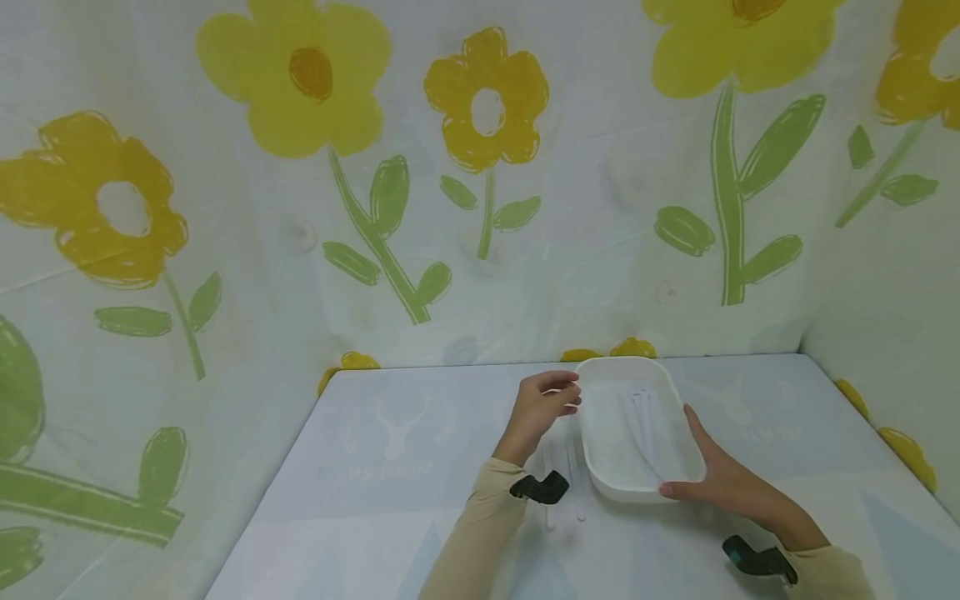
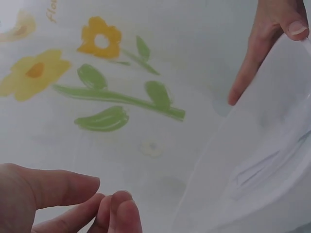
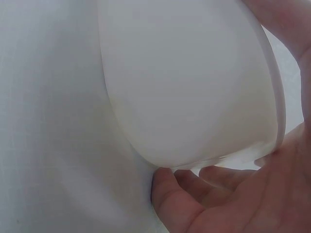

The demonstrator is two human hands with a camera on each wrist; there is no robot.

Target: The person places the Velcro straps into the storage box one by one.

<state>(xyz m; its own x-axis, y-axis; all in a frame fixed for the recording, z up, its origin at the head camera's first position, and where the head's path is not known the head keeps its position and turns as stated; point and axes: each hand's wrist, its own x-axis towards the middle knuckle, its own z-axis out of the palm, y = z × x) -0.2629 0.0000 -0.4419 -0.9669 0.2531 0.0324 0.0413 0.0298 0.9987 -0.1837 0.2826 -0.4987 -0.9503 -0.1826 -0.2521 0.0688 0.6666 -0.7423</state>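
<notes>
A white, rounded rectangular plastic tray (image 1: 603, 467) stands tilted above the table, its inside facing me. Several slender, pale sticks (image 1: 642, 425) lie together inside it. My right hand (image 1: 723, 479) grips the tray's right side, thumb over the near rim; in the right wrist view its fingers (image 3: 177, 199) curl against the tray's outer wall. Beside the upper left rim is my left hand (image 1: 542, 408), fingers loosely bent. The left wrist view shows a gap between the left hand's fingertips (image 2: 124, 206) and the tray, with nothing visible in them.
Two thin white sticks (image 1: 577, 492) with small rounded ends lie on the table (image 1: 360, 517), left of the tray and partly behind the left wrist. A flower-printed curtain (image 1: 570, 250) rises behind the table's back edge and along both sides.
</notes>
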